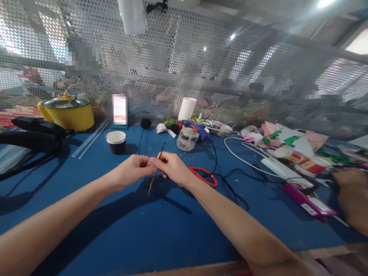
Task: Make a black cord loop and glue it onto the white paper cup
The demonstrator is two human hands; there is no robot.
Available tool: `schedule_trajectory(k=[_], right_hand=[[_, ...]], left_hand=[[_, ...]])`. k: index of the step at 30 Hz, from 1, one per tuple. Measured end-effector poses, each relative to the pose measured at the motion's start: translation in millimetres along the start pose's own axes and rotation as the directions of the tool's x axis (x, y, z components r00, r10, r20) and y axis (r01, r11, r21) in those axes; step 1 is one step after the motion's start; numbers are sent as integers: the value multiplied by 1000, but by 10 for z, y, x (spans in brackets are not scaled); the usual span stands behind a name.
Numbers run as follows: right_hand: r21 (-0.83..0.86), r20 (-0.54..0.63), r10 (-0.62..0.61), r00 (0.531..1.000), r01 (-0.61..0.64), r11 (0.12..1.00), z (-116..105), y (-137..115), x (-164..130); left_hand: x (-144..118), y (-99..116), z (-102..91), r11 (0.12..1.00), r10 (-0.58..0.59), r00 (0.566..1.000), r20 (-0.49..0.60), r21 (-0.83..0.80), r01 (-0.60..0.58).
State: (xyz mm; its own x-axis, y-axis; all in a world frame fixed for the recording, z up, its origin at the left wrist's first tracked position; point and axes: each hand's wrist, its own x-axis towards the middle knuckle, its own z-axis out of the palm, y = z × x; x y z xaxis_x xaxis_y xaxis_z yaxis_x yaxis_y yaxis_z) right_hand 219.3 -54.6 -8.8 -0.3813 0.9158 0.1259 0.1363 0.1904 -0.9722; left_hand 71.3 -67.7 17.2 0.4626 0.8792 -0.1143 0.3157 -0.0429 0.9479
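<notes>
Bright, even light from overhead lamps at 1 o'clock, flare streaks across the mesh panel (201,57). Soft arm shadows fall toward 7 o'clock on the blue counter (129,230). Strong fisheye bend at the edges. Corners blurred; several background patches pixelated. Centre fairly sharp.
</notes>
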Motion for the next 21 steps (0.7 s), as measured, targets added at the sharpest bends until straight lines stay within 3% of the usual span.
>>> schedule_trajectory(k=[3, 5, 14, 21], right_hand=[[205, 92, -4, 996, -15, 979, -9, -8, 7], [253, 118, -7, 993, -23, 967, -15, -16, 12], [37, 42, -11, 999, 9, 999, -38, -7, 8], [-62, -12, -12, 1000, 11, 998, -26, -13, 1]], left_hand=[[-3, 10, -22, 994, -40, 998, 44, -96, 44], [-6, 19, -35, 991, -51, 996, 68, -120, 59], [4, 4, -57, 991, 39, 999, 21, 130, -41], [19, -22, -46, 973, 65, 998, -21, 222, -59]])
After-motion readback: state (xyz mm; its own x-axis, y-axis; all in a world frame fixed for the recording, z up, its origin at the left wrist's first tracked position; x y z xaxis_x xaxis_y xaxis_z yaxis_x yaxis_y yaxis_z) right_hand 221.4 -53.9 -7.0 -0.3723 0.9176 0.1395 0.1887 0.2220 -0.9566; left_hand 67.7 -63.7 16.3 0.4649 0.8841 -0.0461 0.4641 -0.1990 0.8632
